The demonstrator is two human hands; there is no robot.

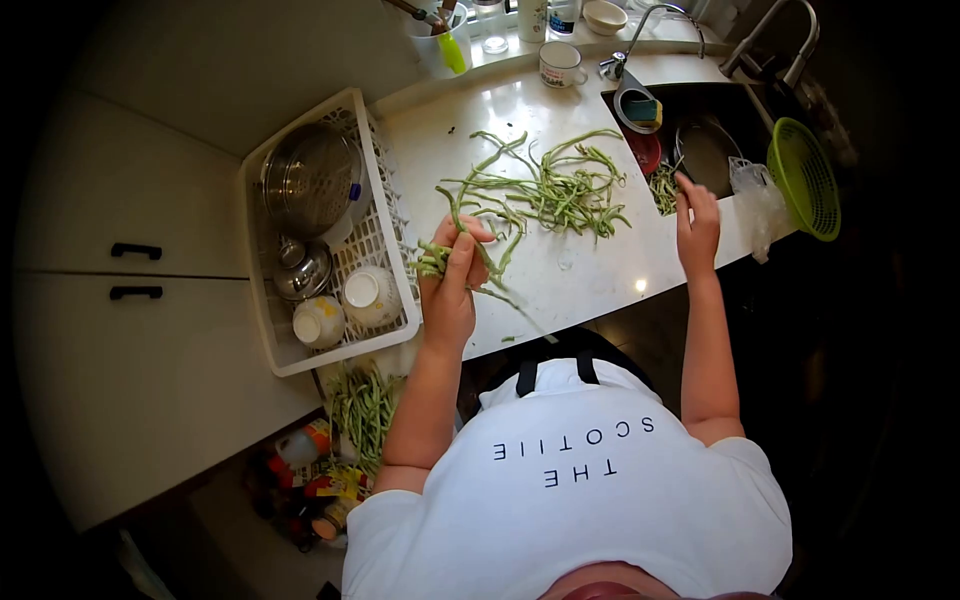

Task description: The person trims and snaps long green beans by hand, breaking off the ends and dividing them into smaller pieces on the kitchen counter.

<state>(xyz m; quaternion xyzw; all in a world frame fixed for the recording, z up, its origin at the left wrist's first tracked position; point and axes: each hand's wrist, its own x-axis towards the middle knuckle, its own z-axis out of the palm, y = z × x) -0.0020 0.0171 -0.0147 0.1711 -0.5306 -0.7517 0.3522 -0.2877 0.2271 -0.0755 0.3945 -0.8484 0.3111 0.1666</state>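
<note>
My left hand [455,268] is closed around several green beans [432,260], with long ones hanging out past the fingers over the counter's front part. A loose pile of long green beans [575,195] lies on the white counter [560,270], just beyond that hand. At the sink's front left corner is my right hand [697,215], its fingers bent close together; whether anything is between the fingertips is too small to tell. Beside those fingertips, short bean pieces [663,187] lie in the sink corner.
A white dish rack [393,235] with bowls and a steel strainer stands left. More beans [365,410] lie below it. The sink [745,105] holds a pan; a green basket [805,180] and plastic bag [762,205] sit at its right. A mug [560,64] stands at the back.
</note>
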